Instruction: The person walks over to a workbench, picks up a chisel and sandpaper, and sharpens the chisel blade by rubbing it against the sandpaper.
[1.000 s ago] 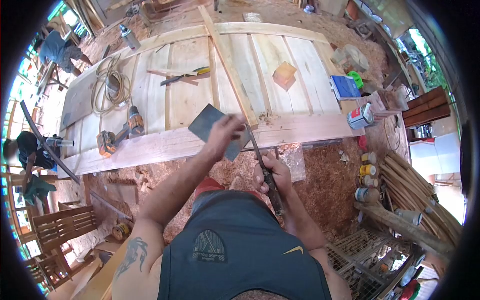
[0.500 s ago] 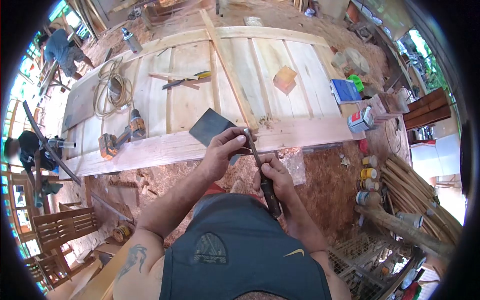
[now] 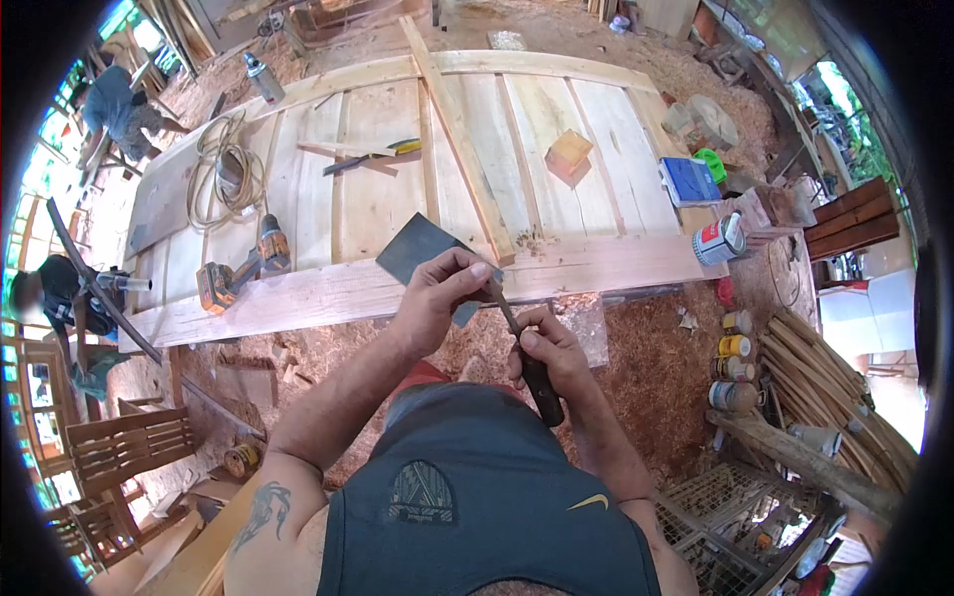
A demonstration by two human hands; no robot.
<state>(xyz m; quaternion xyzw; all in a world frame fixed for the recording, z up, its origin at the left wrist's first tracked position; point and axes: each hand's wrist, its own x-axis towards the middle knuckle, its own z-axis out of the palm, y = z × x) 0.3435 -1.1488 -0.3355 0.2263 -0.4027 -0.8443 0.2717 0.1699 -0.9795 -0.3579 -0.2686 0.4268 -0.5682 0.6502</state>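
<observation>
A slim chisel (image 3: 510, 316) with a dark handle (image 3: 542, 392) slants between my hands, just off the near edge of the table. My right hand (image 3: 558, 360) is closed round the upper handle. The fingers of my left hand (image 3: 445, 298) pinch the blade end and cover its tip. Behind my left hand is a dark grey sheet (image 3: 417, 248), resembling sandpaper; whether my hand touches it, I cannot tell. A long wooden strip (image 3: 462, 149) lies across the panel (image 3: 378, 209), its near end just beyond my fingers.
On the panel are a cordless drill (image 3: 243, 263), a coiled cord (image 3: 227, 174), a yellow-black tool (image 3: 373, 157), a wooden block (image 3: 568, 157), a blue box (image 3: 688, 182) and a can (image 3: 717, 239). Poles (image 3: 835, 397) lie at right. Another person (image 3: 119, 109) bends at far left.
My left fingers have moved slightly along the blade and now cover the tip that showed before. The chisel has shifted only a little, and my right hand keeps its hold.
</observation>
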